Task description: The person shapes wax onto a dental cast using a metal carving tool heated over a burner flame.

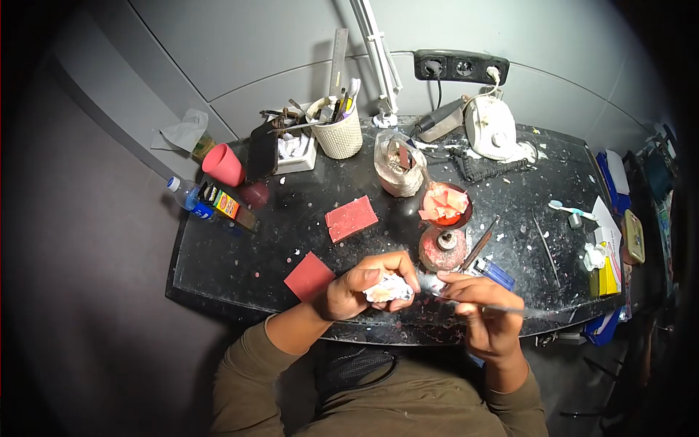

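Observation:
My left hand [362, 288] is closed around a small white plaster piece [388, 288] with pinkish patches, held over the table's front edge. Just to the right, my right hand [486, 309] grips a slim metal hand tool [504, 311] between thumb and fingers. Its shiny left end points toward the plaster piece, while its long shaft runs off to the right. Close beyond my hands stands a round spirit burner [442, 250] with a metal neck. One pink wax sheet [309, 277] lies beside my left wrist, and a second pink wax sheet [352, 218] is farther back.
Behind the burner is a bowl of pink wax scraps [445, 204], next to a cloudy jar [400, 167]. A woven cup of tools [338, 135] and a white machine [491, 127] stand at the back. A toothbrush [571, 210] lies right; a bottle [191, 198] stands left.

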Motion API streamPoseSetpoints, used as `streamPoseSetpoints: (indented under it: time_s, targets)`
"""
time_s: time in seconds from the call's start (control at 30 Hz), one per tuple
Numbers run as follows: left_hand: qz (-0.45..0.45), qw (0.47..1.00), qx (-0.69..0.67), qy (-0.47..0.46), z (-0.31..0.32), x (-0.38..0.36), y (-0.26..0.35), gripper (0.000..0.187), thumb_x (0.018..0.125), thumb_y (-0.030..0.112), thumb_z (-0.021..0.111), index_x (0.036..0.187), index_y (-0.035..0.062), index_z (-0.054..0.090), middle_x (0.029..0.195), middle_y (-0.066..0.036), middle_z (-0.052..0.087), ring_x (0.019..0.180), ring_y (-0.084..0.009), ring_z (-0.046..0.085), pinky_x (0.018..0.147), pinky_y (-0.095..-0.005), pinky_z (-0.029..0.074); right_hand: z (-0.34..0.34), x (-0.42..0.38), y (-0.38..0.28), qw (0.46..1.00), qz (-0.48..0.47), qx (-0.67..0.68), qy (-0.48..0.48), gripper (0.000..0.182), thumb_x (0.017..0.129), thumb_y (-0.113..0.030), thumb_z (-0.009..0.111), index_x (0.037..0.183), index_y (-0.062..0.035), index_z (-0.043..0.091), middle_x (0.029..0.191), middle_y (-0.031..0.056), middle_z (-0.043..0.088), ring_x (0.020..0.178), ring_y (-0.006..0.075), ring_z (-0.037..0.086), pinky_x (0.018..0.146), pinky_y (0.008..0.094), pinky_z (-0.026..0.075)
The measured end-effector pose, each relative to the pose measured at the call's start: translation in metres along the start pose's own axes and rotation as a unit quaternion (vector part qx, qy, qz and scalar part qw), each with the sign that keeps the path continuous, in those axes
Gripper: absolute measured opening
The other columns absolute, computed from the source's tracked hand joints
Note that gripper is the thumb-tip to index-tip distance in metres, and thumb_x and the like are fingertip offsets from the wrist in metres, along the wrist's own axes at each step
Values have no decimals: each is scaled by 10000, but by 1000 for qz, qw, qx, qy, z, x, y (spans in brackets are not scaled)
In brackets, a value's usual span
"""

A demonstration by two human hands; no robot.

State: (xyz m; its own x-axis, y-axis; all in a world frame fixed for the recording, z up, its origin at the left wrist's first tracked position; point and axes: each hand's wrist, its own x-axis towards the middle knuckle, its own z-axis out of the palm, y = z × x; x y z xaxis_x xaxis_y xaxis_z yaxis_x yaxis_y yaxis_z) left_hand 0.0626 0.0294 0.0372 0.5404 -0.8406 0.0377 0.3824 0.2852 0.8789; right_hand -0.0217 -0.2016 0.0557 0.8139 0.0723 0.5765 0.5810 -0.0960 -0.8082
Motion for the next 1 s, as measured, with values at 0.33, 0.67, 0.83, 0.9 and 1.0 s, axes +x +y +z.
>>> streamPoseSetpoints:
  time_s: [0.33, 0.67, 0.83, 0.9, 1.0]
  targets:
    - [0, 998, 58, 28, 0, -1, -4, 682, 786, 604, 518, 1035, -30, 548, 935, -43, 533, 779, -99, 502, 645, -210, 347, 24, 10, -9, 969, -128, -165, -133, 398, 689, 43, 742, 1081, 42, 671, 1073, 176, 683, 1076, 357, 686, 834, 401, 585]
    - [-17, 997, 71, 34, 6, -1, 3, 614, 796, 576, 495, 972, -11, 536, 865, -18, 518, 712, -57, 446, 602, -192, 314, 28, 13, -8, 962, -138, -194, -132, 356, 724, 74, 741, 1073, 49, 673, 1040, 184, 694, 1033, 336, 705, 816, 380, 600]
    - [-40, 998, 40, 28, 1, -2, -1, 610, 805, 588, 480, 950, -2, 534, 808, -5, 525, 659, -54, 454, 556, -192, 332, 25, 12, -7, 961, -145, -195, -135, 365, 717, 75, 745, 1073, 59, 666, 1044, 203, 694, 975, 330, 723, 758, 359, 610]
    - [-50, 998, 39, 17, -1, -1, -3, 609, 815, 597, 466, 939, 5, 530, 802, -6, 529, 645, -57, 463, 534, -192, 336, 25, 11, -6, 961, -144, -193, -135, 366, 718, 75, 743, 1075, 60, 664, 1046, 205, 694, 966, 326, 725, 740, 356, 611]
    - [-65, 998, 19, 10, -3, -1, -3, 608, 823, 601, 456, 929, 7, 529, 793, -11, 529, 636, -59, 459, 524, -192, 329, 25, 10, -5, 961, -148, -191, -135, 364, 722, 74, 740, 1078, 61, 663, 1048, 205, 694, 928, 312, 730, 696, 347, 608]
